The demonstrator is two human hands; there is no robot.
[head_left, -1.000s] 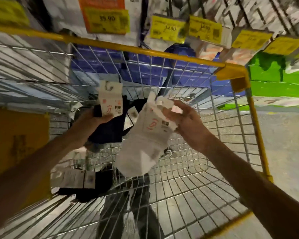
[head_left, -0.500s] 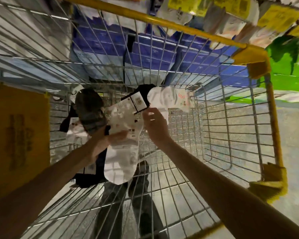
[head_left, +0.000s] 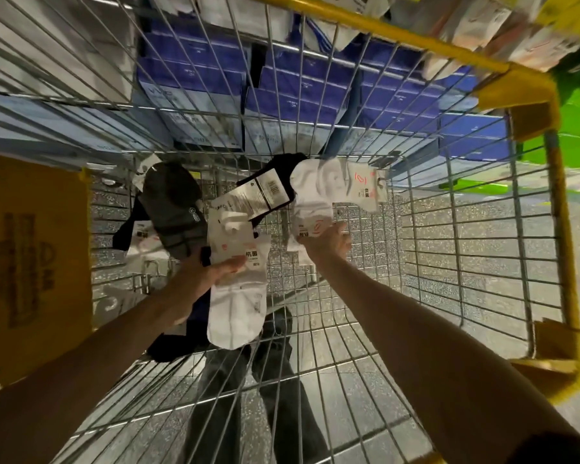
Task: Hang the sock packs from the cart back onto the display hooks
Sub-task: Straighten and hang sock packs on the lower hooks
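Note:
Both my arms reach down into the wire cart (head_left: 466, 249). My left hand (head_left: 211, 276) holds a white sock pack (head_left: 238, 306) by its card label, with a dark pack (head_left: 175, 343) behind it in the same grip. My right hand (head_left: 325, 244) grips another white sock pack (head_left: 312, 216) lying on the cart floor. Beside it lie a white pack with a red mark (head_left: 352, 184), a black pack with a barcode label (head_left: 265, 192) and a grey sock pack (head_left: 171, 209). Hanging packs on the display (head_left: 482, 25) show above the cart's far rim.
The cart has a yellow rim (head_left: 392, 31) and yellow corner pieces (head_left: 523, 105). Blue boxes (head_left: 298, 95) stack on the shelf beyond the far wall. A yellow panel (head_left: 31, 262) stands at the left. Speckled floor lies to the right.
My view has tipped down into the cart. The white pack passed from my right hand to my left, and my right hand dropped to a pack on the cart floor.

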